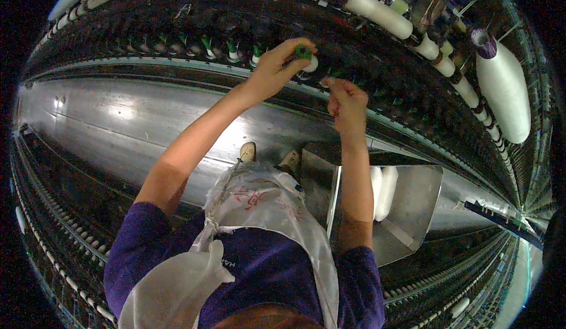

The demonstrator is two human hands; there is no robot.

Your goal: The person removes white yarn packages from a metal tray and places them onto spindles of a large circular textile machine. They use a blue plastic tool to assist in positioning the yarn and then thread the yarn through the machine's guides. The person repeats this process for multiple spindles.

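Note:
My left hand (274, 72) is closed round a yarn bobbin (303, 52), its green tube end turned up toward me and a bit of white yarn showing beside the fingers. It is held just over the row of spindles on a long dark spinning frame. To its right, my right hand (349, 102) is pinched shut close to the frame's rail (295, 87); anything between thumb and finger is too small to make out. Left of my hands, several green-tipped bobbins (233, 52) with white yarn stand upright along the frame.
Beneath my right forearm is an open metal bin (433, 202) with white spools (387, 193) inside. A large white roving bobbin (504, 90) hangs at the right. White rollers (377, 13) line the frame's far side. Another machine row (71, 234) runs behind me along the metallic-looking floor (118, 114).

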